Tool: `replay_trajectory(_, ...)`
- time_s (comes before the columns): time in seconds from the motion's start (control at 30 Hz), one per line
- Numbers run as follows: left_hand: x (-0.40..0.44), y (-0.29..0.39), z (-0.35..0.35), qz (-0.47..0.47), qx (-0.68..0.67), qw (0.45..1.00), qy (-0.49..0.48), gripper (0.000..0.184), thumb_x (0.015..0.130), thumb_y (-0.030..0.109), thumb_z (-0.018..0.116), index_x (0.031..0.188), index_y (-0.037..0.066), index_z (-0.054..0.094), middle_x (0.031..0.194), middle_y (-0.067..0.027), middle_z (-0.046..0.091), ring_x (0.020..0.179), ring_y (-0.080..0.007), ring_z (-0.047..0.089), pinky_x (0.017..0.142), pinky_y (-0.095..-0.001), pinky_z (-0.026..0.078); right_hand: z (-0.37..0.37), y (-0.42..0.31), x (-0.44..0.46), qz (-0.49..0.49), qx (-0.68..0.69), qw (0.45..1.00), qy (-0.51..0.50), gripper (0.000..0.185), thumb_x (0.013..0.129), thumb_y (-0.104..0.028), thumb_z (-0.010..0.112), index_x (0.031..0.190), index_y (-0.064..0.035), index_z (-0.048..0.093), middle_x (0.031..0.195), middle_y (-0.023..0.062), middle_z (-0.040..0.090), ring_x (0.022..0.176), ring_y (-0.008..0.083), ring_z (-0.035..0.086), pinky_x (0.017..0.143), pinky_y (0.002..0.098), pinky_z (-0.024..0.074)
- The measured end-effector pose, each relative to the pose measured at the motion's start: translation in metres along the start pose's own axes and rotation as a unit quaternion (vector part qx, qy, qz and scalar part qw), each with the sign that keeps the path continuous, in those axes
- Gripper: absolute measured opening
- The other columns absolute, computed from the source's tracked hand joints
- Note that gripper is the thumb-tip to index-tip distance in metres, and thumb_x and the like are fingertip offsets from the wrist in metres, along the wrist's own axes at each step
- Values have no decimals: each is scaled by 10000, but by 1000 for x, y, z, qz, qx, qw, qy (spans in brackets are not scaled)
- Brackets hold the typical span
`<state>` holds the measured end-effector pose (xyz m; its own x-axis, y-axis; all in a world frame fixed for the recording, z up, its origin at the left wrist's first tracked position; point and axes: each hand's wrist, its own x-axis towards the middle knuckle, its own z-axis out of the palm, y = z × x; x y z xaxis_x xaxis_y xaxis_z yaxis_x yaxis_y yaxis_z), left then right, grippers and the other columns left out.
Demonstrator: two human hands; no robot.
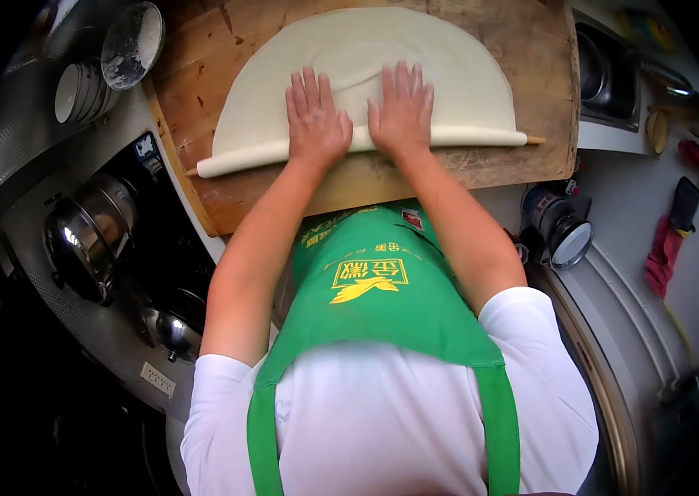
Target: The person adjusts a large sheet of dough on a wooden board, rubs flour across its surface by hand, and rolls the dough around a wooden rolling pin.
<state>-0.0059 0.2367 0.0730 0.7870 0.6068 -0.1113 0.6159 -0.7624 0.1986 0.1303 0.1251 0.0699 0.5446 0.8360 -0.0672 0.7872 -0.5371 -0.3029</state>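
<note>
A wide, thin sheet of pale dough lies on a wooden board. Its near edge is wrapped around a rolling pin, whose thin wooden ends stick out at both sides. My left hand rests flat on the dough left of the middle, fingers spread and pointing away, its heel at the wrapped pin. To the right, my right hand lies the same way, palm down with fingers apart. A small crease shows in the dough between the two hands.
Stacked bowls and a dish with white powder are at the upper left. Steel pots stand lower left. A sink is at the right, with a jar below it. The board's near edge borders the green apron.
</note>
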Motion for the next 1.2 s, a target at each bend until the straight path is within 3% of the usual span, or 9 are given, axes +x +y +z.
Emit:
replay_trajectory(0.1, -40, -9, 22, 50, 17, 998, -37, 852, 893, 409, 569, 1570, -71, 374, 1685, -312, 229, 1571, -494, 182, 1275, -592, 138, 9, 18, -45, -75, -25, 996, -36, 698, 946, -394, 575, 1600, -198, 430, 1681, 175, 336, 1558, 445, 254, 1222, 681, 178)
replay_trajectory(0.27, 57, -41, -13, 17, -13, 995, 96, 786, 932, 342, 574, 1559, -81, 362, 1663, -351, 227, 1561, -517, 168, 1274, -548, 178, -3, 40, 58, 1, -27, 999, 38, 728, 959, -455, 552, 1617, -183, 399, 1701, 171, 299, 1579, 431, 205, 1246, 660, 128)
replay_trajectory(0.33, 35, -62, -11, -24, -27, 997, 67, 800, 931, 380, 586, 1553, -80, 381, 1670, -345, 221, 1568, -507, 159, 1274, -557, 169, -11, 53, 42, 46, -4, 995, 87, 735, 963, -456, 550, 1615, -155, 395, 1698, 182, 298, 1575, 438, 205, 1242, 665, 131)
replay_trajectory(0.43, -26, -59, -9, -6, 4, 1000, -15, 854, 898, 433, 593, 1565, -54, 377, 1677, -321, 231, 1577, -485, 162, 1271, -578, 149, -13, 67, -6, 92, -34, 995, 18, 731, 985, -470, 539, 1593, -86, 408, 1689, 202, 302, 1565, 444, 223, 1239, 662, 148)
replay_trajectory(0.5, -20, -67, -10, 23, 10, 1000, -11, 830, 903, 424, 582, 1568, -33, 386, 1674, -323, 236, 1574, -488, 166, 1268, -580, 157, -21, 70, -13, 14, -69, 997, -16, 754, 988, -487, 543, 1580, -38, 410, 1676, 212, 322, 1555, 466, 233, 1245, 646, 148)
replay_trajectory(0.67, 14, -95, -20, 4, 29, 996, 86, 772, 899, 380, 588, 1560, 12, 431, 1656, -312, 286, 1553, -491, 223, 1263, -564, 197, -23, 104, 34, 55, -19, 992, 109, 740, 974, -478, 550, 1574, -61, 430, 1646, 217, 373, 1533, 499, 255, 1240, 638, 169)
replay_trajectory(0.87, -56, -121, -11, 31, 3, 1000, 0, 817, 882, 423, 604, 1555, -4, 427, 1654, -314, 292, 1552, -501, 223, 1249, -574, 227, -34, 123, -31, 9, -82, 996, 15, 680, 1007, -467, 533, 1550, -64, 451, 1634, 207, 391, 1527, 457, 291, 1241, 614, 192)
replay_trajectory(1.07, -32, -148, -23, -101, -8, 992, 70, 716, 953, 299, 562, 1569, -16, 379, 1650, -332, 274, 1548, -518, 201, 1253, -556, 222, -42, 182, 5, 55, -33, 988, 140, 648, 985, -414, 543, 1552, -108, 476, 1636, 210, 395, 1518, 458, 321, 1246, 593, 196)
replay_trajectory(1.2, -98, -126, -3, -184, 40, 982, 11, 735, 935, 299, 537, 1561, -54, 384, 1658, -343, 258, 1557, -500, 197, 1277, -551, 153, -37, 203, -71, 26, -90, 994, 52, 685, 926, -389, 533, 1553, -119, 485, 1648, 191, 390, 1526, 449, 319, 1246, 610, 189)
